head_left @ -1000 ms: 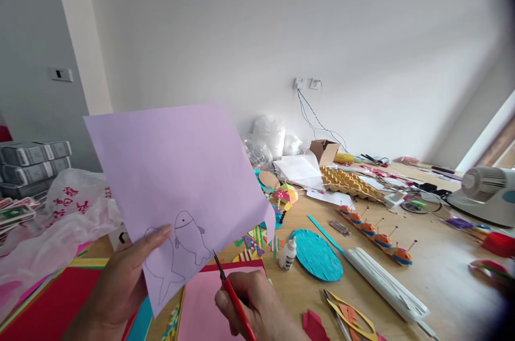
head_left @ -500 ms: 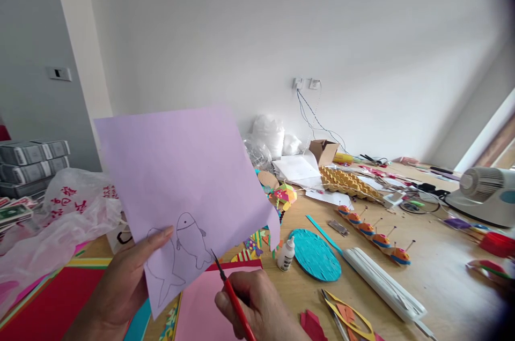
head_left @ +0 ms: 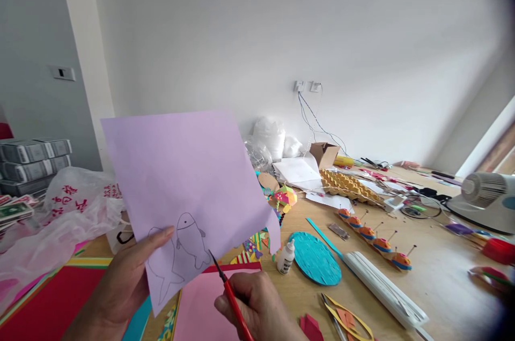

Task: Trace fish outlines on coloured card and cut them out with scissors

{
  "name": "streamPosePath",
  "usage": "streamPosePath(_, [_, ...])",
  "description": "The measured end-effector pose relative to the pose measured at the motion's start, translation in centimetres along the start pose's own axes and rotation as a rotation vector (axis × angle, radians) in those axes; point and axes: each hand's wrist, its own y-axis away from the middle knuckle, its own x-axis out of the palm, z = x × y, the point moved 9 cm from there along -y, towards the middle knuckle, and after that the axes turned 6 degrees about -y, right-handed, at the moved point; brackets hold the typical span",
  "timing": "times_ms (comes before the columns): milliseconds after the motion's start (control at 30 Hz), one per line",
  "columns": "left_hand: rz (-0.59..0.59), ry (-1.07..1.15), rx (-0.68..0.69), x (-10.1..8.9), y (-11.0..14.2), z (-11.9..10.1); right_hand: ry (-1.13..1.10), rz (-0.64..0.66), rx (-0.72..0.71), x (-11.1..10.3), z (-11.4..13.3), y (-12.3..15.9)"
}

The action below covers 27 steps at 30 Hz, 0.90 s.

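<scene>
My left hand (head_left: pixel 126 279) grips the lower left of a lavender sheet of paper (head_left: pixel 193 164), thumb on the front and fingers behind. Two outlined fish are drawn near the sheet's bottom; the thumb covers part of the left one, and the right fish drawing (head_left: pixel 191 239) shows whole. In my right hand (head_left: pixel 263 306) are red-handled scissors (head_left: pixel 235 303), their dark tip at the paper's lower edge beside the right fish's tail. The handle loops are hidden by the hand. A narrow cut strip (head_left: pixel 274 234) curls down at the sheet's right corner.
Right of the paper stand a white glue bottle (head_left: pixel 286 258) and a turquoise oval (head_left: pixel 316 258). Yellow-handled scissors (head_left: pixel 348 317), a white power strip (head_left: pixel 384 290) and an orange-and-blue egg-carton craft (head_left: pixel 374 239) lie further right. Pink paper (head_left: pixel 205 309) and red paper (head_left: pixel 52 298) lie below.
The scissors' tip has shifted slightly left and down along the sheet's lower edge. The paper's top left corner has moved a little right; both hands keep their grip.
</scene>
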Motion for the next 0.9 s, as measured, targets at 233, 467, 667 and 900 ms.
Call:
streamPosePath(233, [0.056,0.039,-0.051,0.2,-0.1,0.8,-0.052,-0.005,0.026,0.4,0.0,0.0])
streamPosePath(467, [0.098,0.095,-0.141,0.5,-0.5,2.0,-0.052,-0.006,0.009,0.4,-0.2,-0.2])
streamPosePath(667, [0.047,0.065,-0.103,0.2,-0.6,1.7,-0.052,-0.008,-0.060,0.4,0.0,-0.5])
streamPosePath(900, [0.046,0.096,-0.127,0.9,0.3,2.1,-0.190,0.027,-0.014,0.9,1.1,0.1])
